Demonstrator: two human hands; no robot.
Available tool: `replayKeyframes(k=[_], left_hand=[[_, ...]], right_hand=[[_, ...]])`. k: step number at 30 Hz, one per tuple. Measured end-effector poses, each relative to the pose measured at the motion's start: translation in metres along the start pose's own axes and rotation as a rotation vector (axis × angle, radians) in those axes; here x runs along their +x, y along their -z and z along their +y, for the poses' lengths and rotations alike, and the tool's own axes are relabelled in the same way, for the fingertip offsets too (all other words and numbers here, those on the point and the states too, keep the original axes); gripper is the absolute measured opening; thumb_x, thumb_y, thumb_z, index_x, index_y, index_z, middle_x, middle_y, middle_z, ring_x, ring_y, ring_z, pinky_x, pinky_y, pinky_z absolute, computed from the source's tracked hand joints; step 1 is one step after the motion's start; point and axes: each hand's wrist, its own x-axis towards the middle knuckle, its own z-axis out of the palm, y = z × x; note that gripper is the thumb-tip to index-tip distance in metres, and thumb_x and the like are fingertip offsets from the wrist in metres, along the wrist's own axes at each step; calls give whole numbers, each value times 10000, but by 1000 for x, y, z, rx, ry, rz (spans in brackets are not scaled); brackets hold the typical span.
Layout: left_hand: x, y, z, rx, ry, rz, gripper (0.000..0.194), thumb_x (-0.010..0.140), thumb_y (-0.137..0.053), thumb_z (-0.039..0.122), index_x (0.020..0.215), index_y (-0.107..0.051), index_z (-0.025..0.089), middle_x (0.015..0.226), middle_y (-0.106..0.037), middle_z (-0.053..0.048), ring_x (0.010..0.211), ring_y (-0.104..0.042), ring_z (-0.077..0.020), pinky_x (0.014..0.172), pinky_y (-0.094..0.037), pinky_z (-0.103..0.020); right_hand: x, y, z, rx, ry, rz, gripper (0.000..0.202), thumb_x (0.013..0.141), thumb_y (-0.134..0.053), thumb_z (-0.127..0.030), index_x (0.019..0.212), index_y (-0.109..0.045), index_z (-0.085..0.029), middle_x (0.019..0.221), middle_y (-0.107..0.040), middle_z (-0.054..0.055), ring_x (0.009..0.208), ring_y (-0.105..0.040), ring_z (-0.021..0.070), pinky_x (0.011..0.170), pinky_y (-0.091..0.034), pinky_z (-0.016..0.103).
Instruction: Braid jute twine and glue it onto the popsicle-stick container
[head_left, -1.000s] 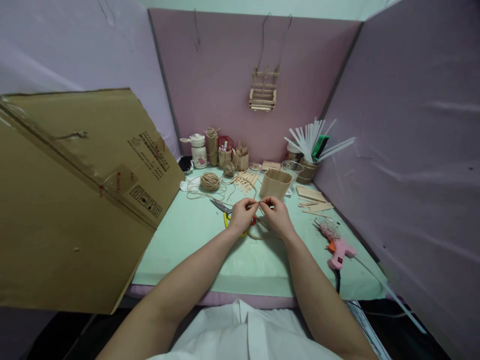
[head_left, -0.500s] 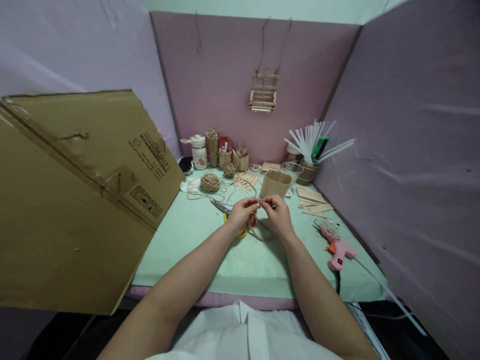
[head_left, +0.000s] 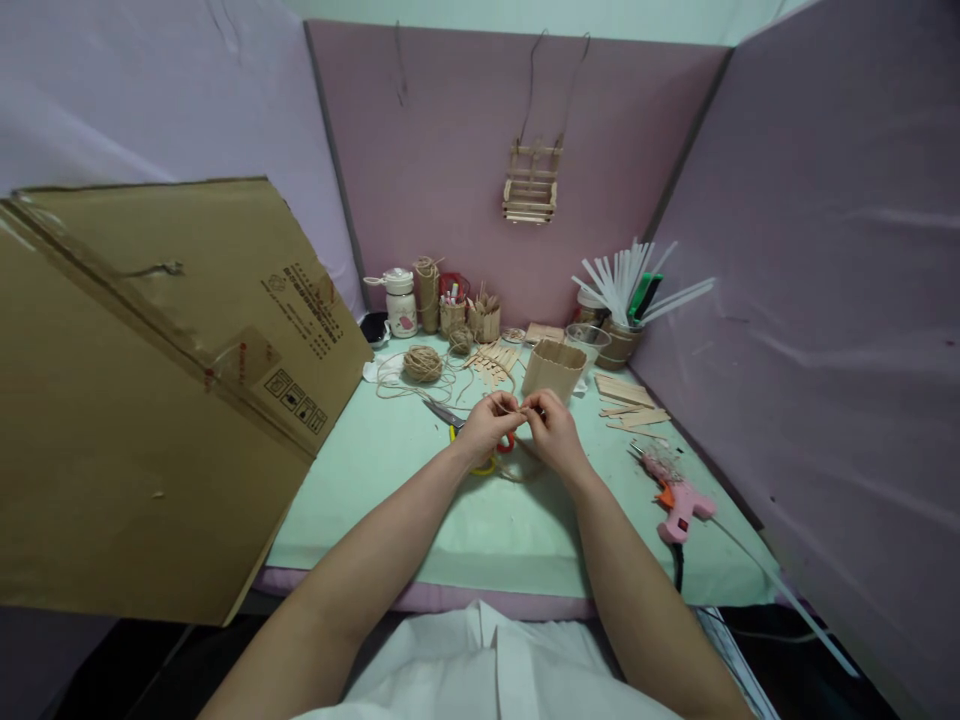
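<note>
My left hand (head_left: 489, 428) and my right hand (head_left: 553, 430) meet fingertip to fingertip over the middle of the table. Both pinch a braided twine strand (head_left: 523, 472), which loops down below them onto the green tabletop. Scissors (head_left: 444, 415) with yellow and red handles lie partly under my left hand. Just behind my hands stands a container made of craft sticks (head_left: 553, 368). To the left of it rests a ball of twine (head_left: 422, 364) with loose strands round it. The fingertips hide part of the strand between them.
A pink glue gun (head_left: 682, 508) lies at the right, near loose craft sticks (head_left: 626, 392). Behind are a white bottle (head_left: 400, 303), a clear cup (head_left: 589, 342) and a pot (head_left: 619, 345) of glue sticks. A large cardboard sheet (head_left: 165, 400) leans at the left.
My fingers have shifted slightly along the strand, and my right hand has turned a little. The view has moved slightly, while the things on the table stay in place.
</note>
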Motion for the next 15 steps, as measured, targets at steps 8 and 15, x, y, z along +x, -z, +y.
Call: replayKeyframes(k=[8,15], left_hand=[[2,2,-7,-17,43,113,402,527,-788,314,778,-510,169,604,-540,43,508,-487,-61,471,-359,-176],[2,2,-6,96,80,171,272,571,-759,308,704,-595,137,582,-571,3,454,-452,-60,436,-313,-201]], right_hand=[[1,1,0,74,-100,65,102,793,-502,-276,727,-544,-212,789,-564,35,755,-515,181,675,-401,310],[3,0,5,132,-201,46,134,759,-555,-330,759,-588,-200,777,-594,30,735,-526,175,693,-408,309]])
